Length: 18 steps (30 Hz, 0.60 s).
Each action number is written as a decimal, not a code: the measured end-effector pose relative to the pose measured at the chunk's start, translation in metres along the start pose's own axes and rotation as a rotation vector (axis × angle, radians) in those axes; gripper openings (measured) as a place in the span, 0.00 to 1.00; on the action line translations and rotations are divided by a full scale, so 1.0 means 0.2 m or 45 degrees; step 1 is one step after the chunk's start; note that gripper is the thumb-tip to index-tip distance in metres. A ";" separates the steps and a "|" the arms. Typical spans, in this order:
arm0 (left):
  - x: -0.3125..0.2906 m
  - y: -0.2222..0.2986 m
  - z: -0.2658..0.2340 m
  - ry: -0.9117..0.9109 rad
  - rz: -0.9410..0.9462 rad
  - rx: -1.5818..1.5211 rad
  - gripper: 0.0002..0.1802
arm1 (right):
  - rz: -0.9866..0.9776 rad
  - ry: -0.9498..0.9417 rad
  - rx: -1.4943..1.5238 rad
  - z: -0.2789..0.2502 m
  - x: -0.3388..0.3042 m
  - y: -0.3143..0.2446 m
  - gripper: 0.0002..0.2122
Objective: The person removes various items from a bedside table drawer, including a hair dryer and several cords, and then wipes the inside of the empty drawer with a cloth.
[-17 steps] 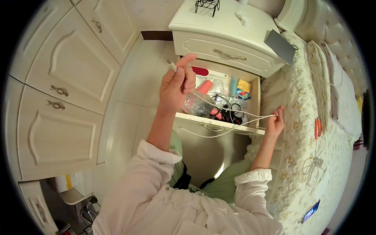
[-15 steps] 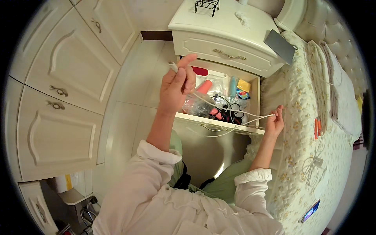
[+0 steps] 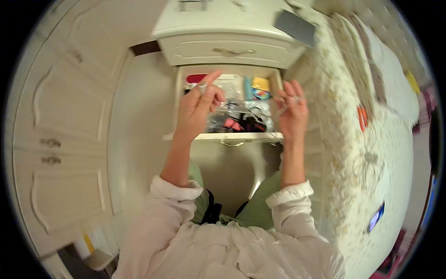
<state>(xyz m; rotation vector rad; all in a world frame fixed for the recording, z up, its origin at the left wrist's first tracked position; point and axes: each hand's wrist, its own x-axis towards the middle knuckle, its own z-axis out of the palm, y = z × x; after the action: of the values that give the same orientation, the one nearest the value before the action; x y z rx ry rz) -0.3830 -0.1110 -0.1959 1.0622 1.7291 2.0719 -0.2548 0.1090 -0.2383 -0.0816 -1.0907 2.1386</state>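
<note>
A white cable [image 3: 202, 88] runs between my two hands, blurred by motion. My left hand [image 3: 197, 107] is closed on one end of it, where the plug pokes out by the thumb; the index finger stretches away to the right. Over the right front corner of the open drawer [image 3: 209, 136], my right hand [image 3: 293, 111] pinches another stretch of the cable, its other fingers raised. Beneath both hands the drawer holds a red oblong item [image 3: 196, 78], a yellow packet [image 3: 260, 83], a light-blue item [image 3: 248, 88], pink pieces [image 3: 232, 124] and dark tangled cords [image 3: 253, 124].
Above the drawer stands the white nightstand [image 3: 204, 28], with a grey flat panel [image 3: 295, 28] at its right corner. On the bed [image 3: 344, 186] to the right lie orange sticks [image 3: 362, 118], a coiled cable [image 3: 364, 165] and a phone [image 3: 376, 217]. White cabinets [image 3: 69, 107] line the left.
My right hand has moved left and up, closer to my left hand, its fingers lifting. The head view has swung right, shifting the nightstand and drawer leftward. Both hands keep the cable.
</note>
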 end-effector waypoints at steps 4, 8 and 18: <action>-0.03 -0.10 0.25 0.019 -0.313 -0.189 0.20 | -0.008 -0.061 -0.173 0.18 -0.04 0.05 0.26; -0.10 -0.15 0.44 -0.055 -0.240 -0.135 0.19 | 0.099 -0.120 -0.218 0.27 -0.08 0.03 0.25; -0.14 -0.23 0.48 0.094 -0.206 -0.134 0.12 | 0.191 -0.118 -0.157 0.28 -0.07 0.05 0.23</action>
<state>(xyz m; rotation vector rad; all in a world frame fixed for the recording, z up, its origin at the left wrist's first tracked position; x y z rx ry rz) -0.3114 -0.0431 -0.2457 0.7975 1.6587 2.0982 -0.2689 0.0587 -0.2136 -0.1263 -1.3074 2.2246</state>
